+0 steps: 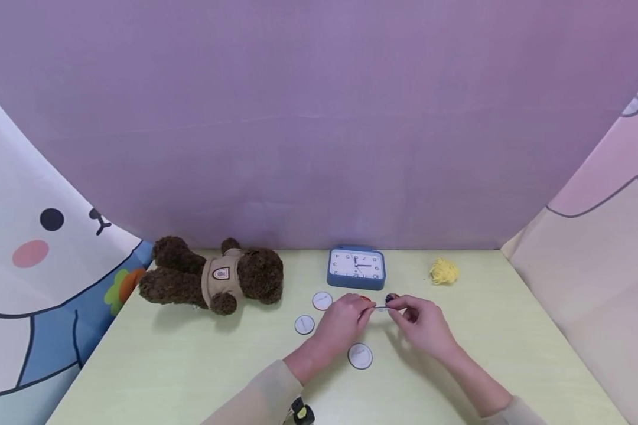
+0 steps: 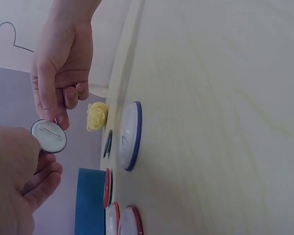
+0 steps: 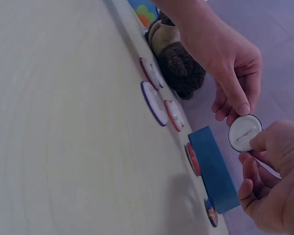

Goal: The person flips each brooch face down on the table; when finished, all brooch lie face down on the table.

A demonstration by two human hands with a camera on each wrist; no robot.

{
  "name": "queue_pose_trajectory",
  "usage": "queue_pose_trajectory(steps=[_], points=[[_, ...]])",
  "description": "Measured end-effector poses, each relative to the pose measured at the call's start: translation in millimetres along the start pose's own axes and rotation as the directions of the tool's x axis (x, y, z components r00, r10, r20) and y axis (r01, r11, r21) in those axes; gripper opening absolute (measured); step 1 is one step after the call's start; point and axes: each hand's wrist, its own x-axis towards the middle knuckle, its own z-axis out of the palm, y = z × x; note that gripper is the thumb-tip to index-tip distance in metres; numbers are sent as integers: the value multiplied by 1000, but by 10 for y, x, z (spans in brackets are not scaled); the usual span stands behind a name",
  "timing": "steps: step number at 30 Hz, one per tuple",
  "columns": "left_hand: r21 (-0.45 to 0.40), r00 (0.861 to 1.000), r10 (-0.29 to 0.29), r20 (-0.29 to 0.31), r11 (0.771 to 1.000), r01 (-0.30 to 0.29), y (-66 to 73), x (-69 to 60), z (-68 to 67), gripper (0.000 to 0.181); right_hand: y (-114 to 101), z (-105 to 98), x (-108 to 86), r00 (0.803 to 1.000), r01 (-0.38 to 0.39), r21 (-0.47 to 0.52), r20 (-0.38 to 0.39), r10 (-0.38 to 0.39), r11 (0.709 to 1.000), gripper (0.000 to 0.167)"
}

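Note:
A round pin badge [image 2: 50, 136], its white back and safety pin showing in both wrist views, is held above the table between my two hands. My left hand [image 1: 341, 323] pinches one edge between thumb and fingers. The opposite edge is pinched by my right hand [image 1: 429, 332]. From the head the badge looks nearly edge-on. Below lie more badges: three with white backs up, one [image 1: 322, 301] and another [image 1: 304, 324] left of the left hand, a third [image 1: 360, 356] nearer me. A red badge [image 3: 192, 159] and a dark patterned badge [image 3: 211, 212] lie beside the blue clock.
A blue clock [image 1: 356, 267] lies face up at the table's back, its numerals upside down to me. To its left a brown teddy bear [image 1: 220, 276] in a beige top lies on its back. Yellow yarn [image 1: 444, 271] sits at the back right. A purple curtain [image 1: 319, 130] hangs behind.

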Motion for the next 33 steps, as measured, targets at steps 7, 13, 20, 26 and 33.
queue_pose_trajectory(steps=[7, 13, 20, 26, 33], points=[[-134, 998, 6, -60, 991, -14, 4, 4, -44, 21, -42, -44, -24, 998, 59, 15, -21, -59, 998, 6], [-244, 1000, 5, 15, 970, -2, 17, -20, -51, 35, -49, -55, -31, 999, 40, 33, -11, -39, 999, 9], [-212, 997, 5, 77, 977, 12, 46, -36, -25, 40, -33, -65, -52, 1000, 12, 33, 22, -12, 999, 13], [-159, 974, -48, 223, 984, 85, 64, -39, 39, 35, 35, -46, -109, 995, 18, -26, 96, -16, 999, 15], [-169, 964, -25, 266, 983, 72, 63, -54, 146, 25, 112, -12, -151, 988, 56, -120, 151, -38, 991, 12]])
